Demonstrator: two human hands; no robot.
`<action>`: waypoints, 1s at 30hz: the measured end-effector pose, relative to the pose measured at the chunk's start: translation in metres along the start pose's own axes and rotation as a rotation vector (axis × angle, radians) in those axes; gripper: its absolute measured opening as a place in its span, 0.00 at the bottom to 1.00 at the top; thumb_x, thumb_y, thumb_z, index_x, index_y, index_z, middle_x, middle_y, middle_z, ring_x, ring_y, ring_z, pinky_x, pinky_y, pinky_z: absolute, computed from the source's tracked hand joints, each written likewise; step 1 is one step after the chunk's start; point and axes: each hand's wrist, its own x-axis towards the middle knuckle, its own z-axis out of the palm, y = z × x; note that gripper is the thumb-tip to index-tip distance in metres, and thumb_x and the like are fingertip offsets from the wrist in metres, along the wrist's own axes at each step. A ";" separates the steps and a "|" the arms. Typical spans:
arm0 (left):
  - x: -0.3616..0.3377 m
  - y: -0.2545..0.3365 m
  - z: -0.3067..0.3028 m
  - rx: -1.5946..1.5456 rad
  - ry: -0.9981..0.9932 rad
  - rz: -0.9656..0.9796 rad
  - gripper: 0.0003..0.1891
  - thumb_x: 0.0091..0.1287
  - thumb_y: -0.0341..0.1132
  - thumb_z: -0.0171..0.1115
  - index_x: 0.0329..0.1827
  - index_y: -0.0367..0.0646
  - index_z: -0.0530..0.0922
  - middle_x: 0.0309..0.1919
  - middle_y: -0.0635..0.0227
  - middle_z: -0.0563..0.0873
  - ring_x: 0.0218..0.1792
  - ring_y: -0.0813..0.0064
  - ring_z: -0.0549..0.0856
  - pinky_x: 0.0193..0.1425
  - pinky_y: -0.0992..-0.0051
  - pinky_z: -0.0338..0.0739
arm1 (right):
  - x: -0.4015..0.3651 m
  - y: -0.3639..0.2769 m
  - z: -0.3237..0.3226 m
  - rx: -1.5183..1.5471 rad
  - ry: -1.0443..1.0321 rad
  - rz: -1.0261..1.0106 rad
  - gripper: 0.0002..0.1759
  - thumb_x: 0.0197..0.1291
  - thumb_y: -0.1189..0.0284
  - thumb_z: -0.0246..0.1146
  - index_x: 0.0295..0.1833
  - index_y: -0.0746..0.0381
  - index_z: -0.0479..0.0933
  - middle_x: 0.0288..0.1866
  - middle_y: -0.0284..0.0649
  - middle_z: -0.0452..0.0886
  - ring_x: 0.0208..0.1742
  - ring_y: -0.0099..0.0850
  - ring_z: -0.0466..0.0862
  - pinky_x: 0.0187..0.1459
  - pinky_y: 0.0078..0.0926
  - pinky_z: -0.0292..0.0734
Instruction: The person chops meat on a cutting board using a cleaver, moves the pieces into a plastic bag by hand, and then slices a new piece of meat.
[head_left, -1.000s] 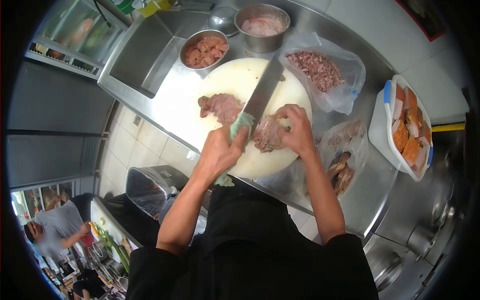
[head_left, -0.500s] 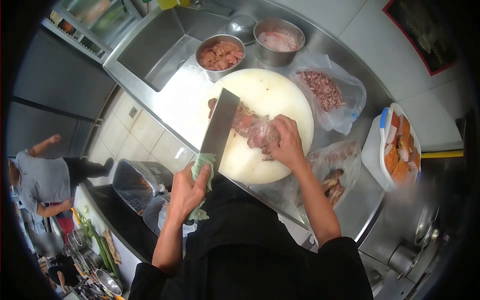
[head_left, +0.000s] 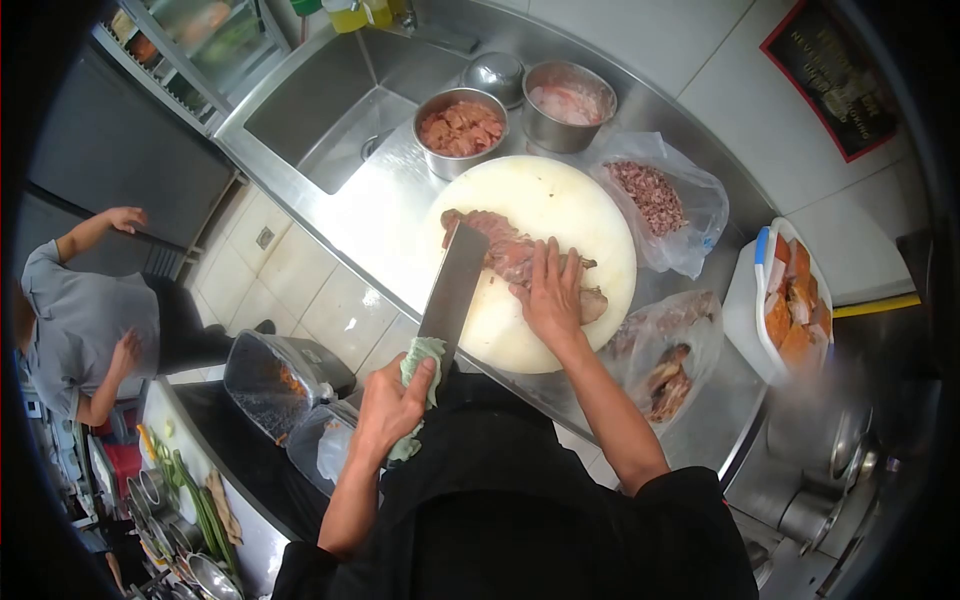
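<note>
My left hand [head_left: 395,405] is closed round the handle of a broad cleaver [head_left: 455,290], with a pale green cloth [head_left: 424,362] wrapped between palm and handle. The blade stands over the near left part of a piece of raw meat [head_left: 508,252] on a round white chopping board [head_left: 540,190]. From the other side, my right hand [head_left: 550,300] lies over the meat's right part with fingers stretched out, pressing on it. Part of the meat is hidden under that hand and behind the blade.
Behind the board stand a metal bowl of cut meat [head_left: 460,132] and a metal pot of pale meat [head_left: 568,105]. Bags of minced meat [head_left: 648,198] and meat pieces [head_left: 668,380] lie rightward, near a white tub [head_left: 752,330]. A sink [head_left: 320,120] is at upper left; a person [head_left: 95,310] stands left.
My right hand has gone from gripping the meat with bent fingers to lying flat on it. The meat now lies more stretched out. The cleaver has shifted slightly right and down. The person's arm moved.
</note>
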 end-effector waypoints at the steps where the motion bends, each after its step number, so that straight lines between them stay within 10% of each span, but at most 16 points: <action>1: 0.001 -0.003 -0.002 0.000 -0.014 -0.002 0.23 0.75 0.49 0.59 0.47 0.32 0.84 0.27 0.44 0.86 0.34 0.48 0.89 0.43 0.58 0.80 | 0.000 -0.001 0.001 0.000 0.037 -0.005 0.51 0.63 0.56 0.69 0.81 0.69 0.52 0.84 0.60 0.51 0.81 0.71 0.48 0.79 0.66 0.43; 11: 0.015 -0.016 -0.022 0.022 -0.087 0.025 0.22 0.75 0.48 0.59 0.46 0.32 0.83 0.28 0.45 0.86 0.34 0.49 0.88 0.43 0.59 0.79 | -0.003 -0.034 0.021 0.054 0.363 0.165 0.41 0.57 0.71 0.61 0.77 0.71 0.59 0.82 0.61 0.53 0.80 0.73 0.47 0.74 0.79 0.41; 24: 0.041 -0.026 -0.037 -0.001 -0.245 0.083 0.22 0.77 0.48 0.59 0.50 0.33 0.85 0.31 0.57 0.88 0.35 0.71 0.85 0.45 0.66 0.79 | 0.000 -0.061 -0.003 0.237 0.588 0.253 0.32 0.71 0.56 0.56 0.72 0.67 0.67 0.77 0.62 0.62 0.81 0.65 0.53 0.76 0.72 0.43; 27: 0.040 -0.029 -0.040 -0.048 -0.264 0.106 0.21 0.76 0.48 0.60 0.50 0.34 0.85 0.29 0.57 0.87 0.33 0.72 0.84 0.43 0.67 0.79 | -0.004 -0.076 -0.010 0.620 0.620 -0.021 0.26 0.75 0.61 0.58 0.68 0.69 0.72 0.66 0.56 0.77 0.71 0.50 0.74 0.72 0.54 0.66; 30: 0.038 -0.032 -0.044 -0.089 -0.284 0.108 0.21 0.77 0.48 0.60 0.50 0.34 0.85 0.29 0.59 0.87 0.33 0.75 0.83 0.43 0.68 0.79 | -0.002 -0.092 -0.001 1.424 0.346 0.239 0.17 0.74 0.70 0.64 0.62 0.69 0.79 0.44 0.38 0.85 0.38 0.22 0.84 0.38 0.21 0.81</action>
